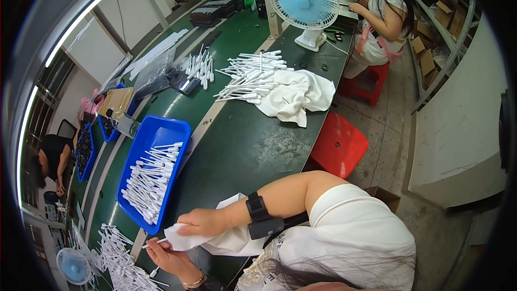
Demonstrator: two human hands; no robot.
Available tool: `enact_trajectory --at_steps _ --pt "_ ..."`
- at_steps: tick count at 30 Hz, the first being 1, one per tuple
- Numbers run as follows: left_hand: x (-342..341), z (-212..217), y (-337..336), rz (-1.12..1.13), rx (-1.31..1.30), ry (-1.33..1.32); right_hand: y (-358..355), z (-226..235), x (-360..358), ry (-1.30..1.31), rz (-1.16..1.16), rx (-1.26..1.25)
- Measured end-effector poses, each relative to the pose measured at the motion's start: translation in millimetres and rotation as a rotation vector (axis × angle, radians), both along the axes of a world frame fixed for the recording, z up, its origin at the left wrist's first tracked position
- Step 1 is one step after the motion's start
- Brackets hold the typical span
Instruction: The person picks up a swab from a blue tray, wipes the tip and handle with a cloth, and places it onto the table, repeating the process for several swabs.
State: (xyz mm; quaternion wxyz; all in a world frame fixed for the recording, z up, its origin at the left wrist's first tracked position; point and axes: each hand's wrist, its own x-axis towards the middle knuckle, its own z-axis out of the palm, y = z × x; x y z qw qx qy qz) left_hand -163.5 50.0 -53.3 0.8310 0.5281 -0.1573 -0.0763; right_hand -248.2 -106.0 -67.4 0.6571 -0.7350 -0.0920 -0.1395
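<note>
My right hand, a black band on its wrist, is closed on a white cloth that drapes toward my lap. Just below it, my left hand pinches a thin white stick, whose other end disappears into the cloth. Both hands are at the near corner of a blue plastic tray. Many white sticks with a thicker end lie in that tray. To the left of my left hand, a loose heap of similar white sticks is on the green table.
Farther along the green table are a second white cloth, more white sticks and a blue fan. A red stool stands at the table's edge. One person works beyond the fan; another is across the table.
</note>
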Motion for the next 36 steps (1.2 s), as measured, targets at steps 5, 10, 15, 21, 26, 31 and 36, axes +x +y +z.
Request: enact_trajectory --at_steps 5,10,15,21,26,31,36 --pt "-12.9 0.2 -9.2 0.002 -0.084 0.024 -4.1 -2.8 10.2 0.038 -0.091 0.251" --pt "-33.6 3.0 -28.4 -0.081 -0.118 0.202 -13.4 -5.0 19.8 -0.009 -0.185 0.764" --pt "-23.4 -16.7 -29.6 -0.205 -0.255 0.467 -21.4 11.9 10.5 0.031 -0.109 0.996" --pt "-40.1 -12.4 -38.1 -0.137 -0.100 0.432 -6.3 -13.8 19.2 0.274 0.143 1.138" --pt "-29.5 -25.7 -21.8 -0.259 0.080 -0.081 -2.4 -11.6 11.8 0.317 0.049 0.609" --pt "-7.7 7.7 -16.9 0.037 0.194 -0.448 -3.4 -25.4 24.0 0.426 0.078 0.316" --pt "49.2 42.0 -40.2 0.082 0.686 -0.751 -8.4 -14.1 17.6 0.527 0.106 0.243"
